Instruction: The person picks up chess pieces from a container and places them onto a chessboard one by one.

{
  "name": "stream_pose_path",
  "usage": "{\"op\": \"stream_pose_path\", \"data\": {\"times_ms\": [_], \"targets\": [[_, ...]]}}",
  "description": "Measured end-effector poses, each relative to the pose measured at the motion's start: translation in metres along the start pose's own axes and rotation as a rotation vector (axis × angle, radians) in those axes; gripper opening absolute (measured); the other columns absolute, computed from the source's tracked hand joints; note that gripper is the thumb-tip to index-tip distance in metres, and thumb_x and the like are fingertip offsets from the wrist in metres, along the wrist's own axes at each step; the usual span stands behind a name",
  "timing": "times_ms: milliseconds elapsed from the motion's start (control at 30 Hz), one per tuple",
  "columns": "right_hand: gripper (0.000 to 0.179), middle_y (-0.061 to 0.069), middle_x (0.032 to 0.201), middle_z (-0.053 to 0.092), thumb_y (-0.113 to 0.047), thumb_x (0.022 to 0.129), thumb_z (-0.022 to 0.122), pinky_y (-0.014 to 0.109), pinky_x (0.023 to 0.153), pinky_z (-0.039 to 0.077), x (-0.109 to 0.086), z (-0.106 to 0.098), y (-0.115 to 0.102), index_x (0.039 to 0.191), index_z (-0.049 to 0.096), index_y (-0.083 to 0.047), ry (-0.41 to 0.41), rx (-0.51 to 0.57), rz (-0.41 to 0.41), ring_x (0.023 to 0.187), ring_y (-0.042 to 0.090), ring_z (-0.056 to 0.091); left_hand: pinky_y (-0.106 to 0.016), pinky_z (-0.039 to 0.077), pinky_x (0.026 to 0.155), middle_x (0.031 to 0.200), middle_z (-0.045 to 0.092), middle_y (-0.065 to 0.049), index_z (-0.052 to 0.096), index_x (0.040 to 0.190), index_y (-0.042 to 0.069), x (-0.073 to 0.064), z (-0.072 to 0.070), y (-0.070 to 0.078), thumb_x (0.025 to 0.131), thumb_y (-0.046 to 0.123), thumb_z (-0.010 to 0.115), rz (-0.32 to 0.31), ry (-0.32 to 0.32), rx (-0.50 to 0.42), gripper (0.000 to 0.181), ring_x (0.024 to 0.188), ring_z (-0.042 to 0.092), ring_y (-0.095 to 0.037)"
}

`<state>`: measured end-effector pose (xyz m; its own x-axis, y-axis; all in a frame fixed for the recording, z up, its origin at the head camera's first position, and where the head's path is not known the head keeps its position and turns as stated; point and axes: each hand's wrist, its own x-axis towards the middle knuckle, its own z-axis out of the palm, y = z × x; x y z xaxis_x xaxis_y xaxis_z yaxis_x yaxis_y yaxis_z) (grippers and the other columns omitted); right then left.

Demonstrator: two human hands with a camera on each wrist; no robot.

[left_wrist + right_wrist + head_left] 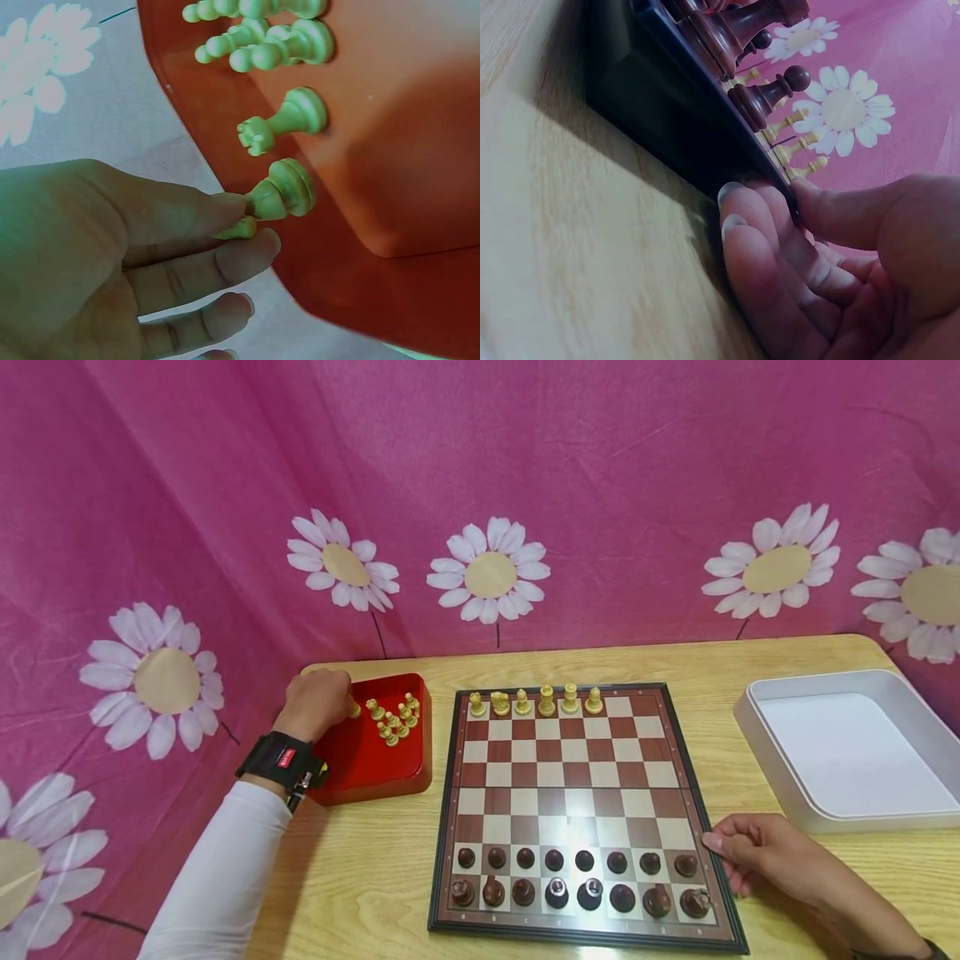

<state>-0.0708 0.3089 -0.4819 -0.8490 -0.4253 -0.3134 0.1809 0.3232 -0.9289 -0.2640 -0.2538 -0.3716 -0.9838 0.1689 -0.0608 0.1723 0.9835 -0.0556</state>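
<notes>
Wears a white sleeve (217, 868) along the near left, slanting up to a black strap (281, 760) at the wrist. Has eight larger dark pieces (622, 897) upright along the near edge of the chessboard (577, 777), and eight dark pawns (584, 861) upright in a row just beyond. Pinches the board's right edge, toward its near end, with the right hand (776, 853): thumb on top, fingers curled against the side. Has bare squares across the middle, with the fold line running left to right.

Has a white tray (772, 760) on the table (360, 860) at right and a red tray (360, 764) at left, both apart from the board. Pinches a pale chess piece (289, 187) inside the red tray's far left part with the left hand (313, 703), between thumb and fingertips. Points its base down toward the tray floor, long axis near upright and roughly parallel to a pale rook (304, 112) standing just beside. Cannot tell contact or gap beneath the base. Has pale pawns (392, 739) clustered farther right in the tray.

Shows six pale pieces (547, 703) upright along the board's far row, from the left corner rightward. Ends with a pink curtain (600, 460) bearing white daisies (489, 575).
</notes>
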Motion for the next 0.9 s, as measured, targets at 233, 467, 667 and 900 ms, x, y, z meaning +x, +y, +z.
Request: {"op": "stream_pose_path", "data": {"times_ms": [233, 467, 667, 900], "targets": [[0.029, 0.010, 0.069, 0.061, -0.021, 0.099, 0.051, 0.037, 0.055, 0.054, -0.001, 0.001, -0.003, 0.097, 0.055, 0.008, 0.008, -0.021, 0.019, 0.060, 0.019, 0.060, -0.050, 0.045, 0.064, 0.060, 0.053, -0.005, 0.063, 0.069, 0.010, -0.004, -0.009, 0.006, 0.077, 0.017, 0.069, 0.026, 0.062, 0.039, 0.012, 0.063, 0.051, -0.029], [0.028, 0.010, 0.069, 0.061, -0.020, 0.099, 0.051, 0.037, 0.055, 0.054, -0.001, 0.001, -0.003, 0.097, 0.055, 0.008, 0.004, -0.010, 0.018, 0.060, 0.020, 0.061, -0.041, 0.042, 0.053, 0.059, 0.054, -0.003, 0.070, 0.082, 0.007, -0.009, -0.028, 0.017, 0.079, 0.014, 0.066, 0.064, 0.084, 0.006, 0.009, 0.058, 0.050, -0.024], [0.029, 0.010, 0.069, 0.061, -0.020, 0.099, 0.051, 0.037, 0.055, 0.054, -0.001, 0.000, -0.003, 0.097, 0.055, 0.008, 0.007, -0.001, 0.020, 0.060, 0.019, 0.060, -0.034, 0.035, 0.047, 0.053, 0.044, -0.001, 0.070, 0.075, 0.009, -0.014, -0.041, 0.031, 0.080, 0.014, 0.063, 0.119, 0.132, -0.005, 0.009, 0.054, 0.045, -0.021], [0.028, 0.010, 0.070, 0.061, -0.019, 0.099, 0.050, 0.037, 0.055, 0.054, -0.001, 0.000, -0.003, 0.097, 0.055, 0.009, 0.000, 0.002, 0.015, 0.060, 0.019, 0.060, -0.032, 0.032, 0.044, 0.051, 0.043, 0.001, 0.066, 0.068, 0.011, -0.019, -0.050, 0.050, 0.080, 0.012, 0.062, 0.203, 0.227, -0.002, 0.013, 0.050, 0.043, -0.019]]}}
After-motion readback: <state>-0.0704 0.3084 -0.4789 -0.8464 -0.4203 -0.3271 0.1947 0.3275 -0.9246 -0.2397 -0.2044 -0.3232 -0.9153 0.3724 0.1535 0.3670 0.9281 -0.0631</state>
